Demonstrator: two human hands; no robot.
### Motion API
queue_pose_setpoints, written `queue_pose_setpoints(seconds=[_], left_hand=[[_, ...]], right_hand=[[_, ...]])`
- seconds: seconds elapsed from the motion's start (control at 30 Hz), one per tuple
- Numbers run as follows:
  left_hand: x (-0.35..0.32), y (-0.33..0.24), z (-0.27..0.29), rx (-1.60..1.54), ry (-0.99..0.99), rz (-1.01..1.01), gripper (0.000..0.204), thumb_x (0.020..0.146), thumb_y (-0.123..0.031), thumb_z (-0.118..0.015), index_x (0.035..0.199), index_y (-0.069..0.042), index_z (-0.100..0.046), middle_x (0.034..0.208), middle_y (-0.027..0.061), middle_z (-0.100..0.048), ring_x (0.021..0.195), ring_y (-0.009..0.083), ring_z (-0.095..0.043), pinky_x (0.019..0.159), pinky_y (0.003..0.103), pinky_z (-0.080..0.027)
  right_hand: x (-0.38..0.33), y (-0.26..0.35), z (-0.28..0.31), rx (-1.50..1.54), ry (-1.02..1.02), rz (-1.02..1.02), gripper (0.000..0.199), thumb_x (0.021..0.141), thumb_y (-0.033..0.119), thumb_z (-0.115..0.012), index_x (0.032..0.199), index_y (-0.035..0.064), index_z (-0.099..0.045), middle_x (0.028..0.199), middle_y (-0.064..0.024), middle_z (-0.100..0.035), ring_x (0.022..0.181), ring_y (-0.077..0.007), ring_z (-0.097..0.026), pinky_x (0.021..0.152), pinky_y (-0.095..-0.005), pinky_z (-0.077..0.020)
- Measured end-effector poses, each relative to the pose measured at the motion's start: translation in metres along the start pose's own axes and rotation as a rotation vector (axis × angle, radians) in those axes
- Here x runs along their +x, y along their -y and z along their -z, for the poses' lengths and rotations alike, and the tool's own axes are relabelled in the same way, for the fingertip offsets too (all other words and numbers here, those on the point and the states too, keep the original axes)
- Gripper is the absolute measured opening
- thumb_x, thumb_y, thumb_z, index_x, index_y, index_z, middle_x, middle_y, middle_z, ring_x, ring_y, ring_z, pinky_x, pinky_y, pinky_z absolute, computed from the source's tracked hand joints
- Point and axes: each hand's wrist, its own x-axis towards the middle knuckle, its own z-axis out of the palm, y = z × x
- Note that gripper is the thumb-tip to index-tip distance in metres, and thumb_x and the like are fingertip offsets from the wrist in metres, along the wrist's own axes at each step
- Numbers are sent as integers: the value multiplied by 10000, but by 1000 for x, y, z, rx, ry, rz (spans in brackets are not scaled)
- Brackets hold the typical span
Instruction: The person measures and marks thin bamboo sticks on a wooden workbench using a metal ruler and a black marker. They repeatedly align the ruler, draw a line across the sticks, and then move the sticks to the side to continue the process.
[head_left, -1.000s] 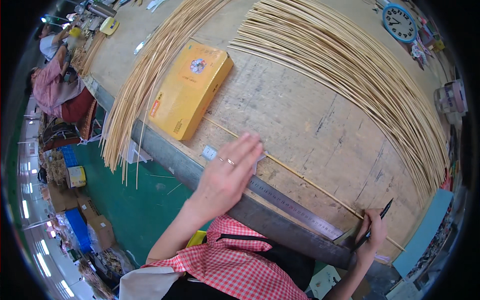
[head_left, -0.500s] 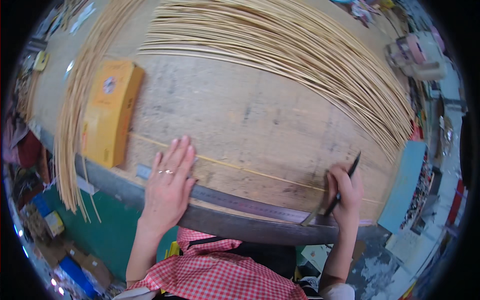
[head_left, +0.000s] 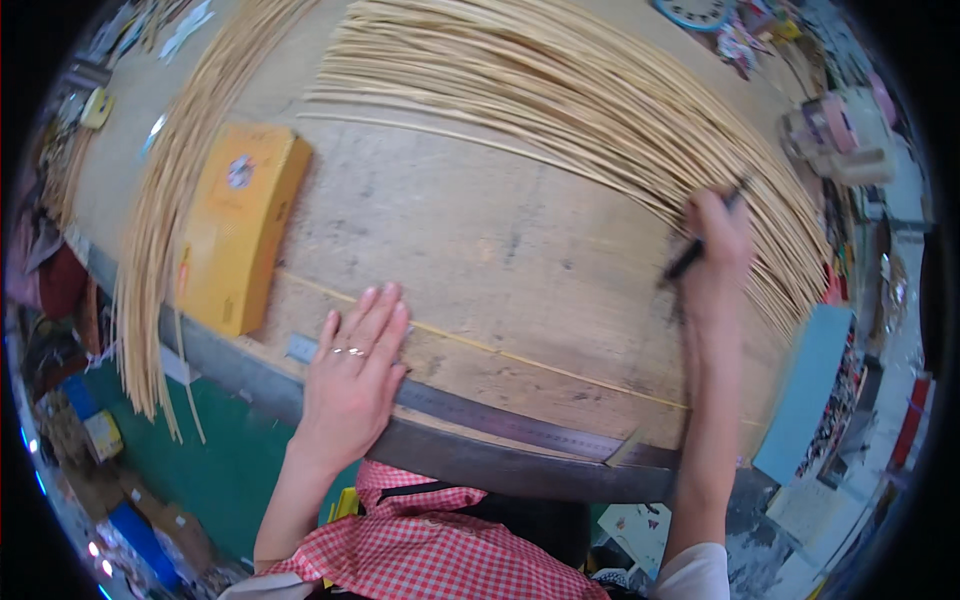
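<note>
Head view, observed from my remote station. The left hand (head_left: pixel 355 380) lies flat with fingers extended, gripping nothing; its fingers cross over a single thin, straw-coloured rod (head_left: pixel 540 362) on the worn wooden tabletop (head_left: pixel 440 220). I judge the flat palm serves as a weight, since so light and round a piece would roll easily.

A long grey metal ruler (head_left: pixel 540 432) lies between the rod and the dark metal table edge (head_left: pixel 500 465), partly covered by the same hand. Running roughly alongside, its scale sits conveniently near the rod; one hand can probably steady both.

The rod's left end meets the side of a yellow rectangular cardboard box (head_left: pixel 232 230). I cannot tell whether it butts there, which would make the box a stop, or runs underneath.

The right hand (head_left: pixel 720 245) is raised at the near side of a broad sheaf of pale, slender rods (head_left: pixel 520 100), fingers closed around a slim black pen (head_left: pixel 682 262). Carrying the pen likely saves setting it down. Motion blur: I cannot tell whether these fingers also touch a rod. The sheaf lies fanned lengthwise, presumably so singles separate easily.
</note>
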Motion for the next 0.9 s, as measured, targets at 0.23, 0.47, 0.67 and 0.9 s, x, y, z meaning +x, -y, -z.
queue_pose_setpoints(seconds=[0.23,0.47,0.67,0.9], left_hand=[[-1,7,-3,-25,-134,-77,833,695,-39,-809,1467,-82,-500,1328,110,-483,1212,335,-505,1103,535,-395],[-7,4,0,24,-92,-39,776,758,-93,-794,1474,-107,-497,1393,99,-485,1327,339,-460,1098,584,-405],[-10,5,2,63,-58,-38,765,775,-117,-791,1477,-114,-487,1462,99,-451,1418,344,-390,1101,589,-401],[-12,7,-3,24,-72,-48,808,747,-58,-783,1494,-128,-482,1552,106,-368,1465,354,-343,1134,594,-347]], right_hand=[[-65,23,51,136,-80,184,271,824,-190,-648,1050,-42,-654,954,-148,-617,787,-210,-580,660,-255,-457],[-148,5,78,346,170,-179,309,792,-166,-664,1046,10,-652,905,-128,-579,790,-230,-580,681,-294,-462],[-143,29,67,347,179,-112,270,821,-134,-636,1049,10,-654,930,-106,-564,759,-167,-539,633,-259,-400],[-169,13,55,587,179,-550,180,847,-34,-683,1020,-24,-636,872,-67,-559,627,-100,-475,558,-212,-346]])
